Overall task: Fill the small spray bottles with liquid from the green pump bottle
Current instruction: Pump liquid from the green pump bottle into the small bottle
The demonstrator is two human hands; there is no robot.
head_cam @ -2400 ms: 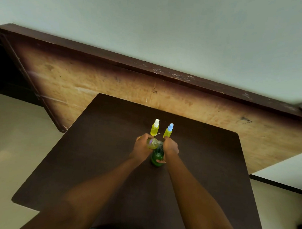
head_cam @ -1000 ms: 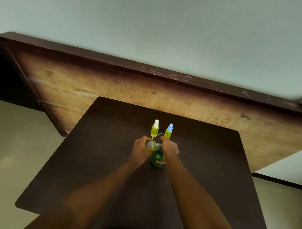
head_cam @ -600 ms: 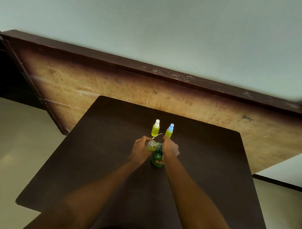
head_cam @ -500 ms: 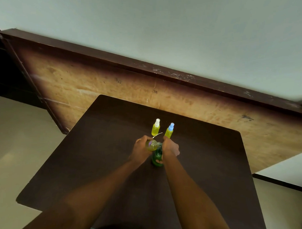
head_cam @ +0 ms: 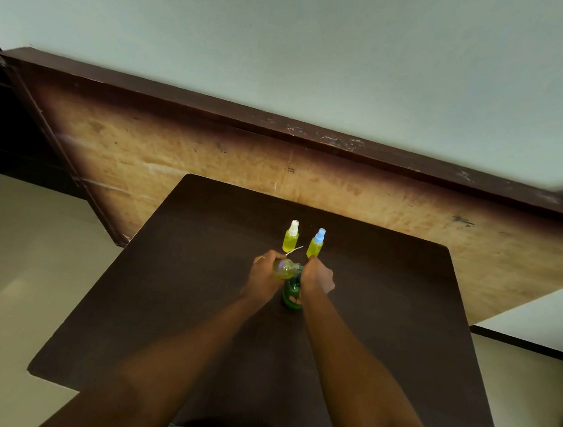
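Filling seems under way mid-frame. The left hand (head_cam: 263, 276) grips a small bottle (head_cam: 284, 268), tilted to catch liquid; the right hand (head_cam: 318, 277) clasps the green pump bottle (head_cam: 290, 293), likely pumping.

dark table (head_cam: 175, 305) carries white-capped bottle (head_cam: 290, 239), blue-capped bottle (head_cam: 315, 245); green pump bottle (head_cam: 290, 295)

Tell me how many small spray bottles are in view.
3: a white-capped bottle and a blue-capped bottle stand side by side on the table; the left hand holds a third bottle at the green pump bottle.

Dark brown table (head_cam: 181, 289); worn wooden board (head_cam: 180, 158); pale wall (head_cam: 311, 54); beige floor (head_cam: 23, 255).
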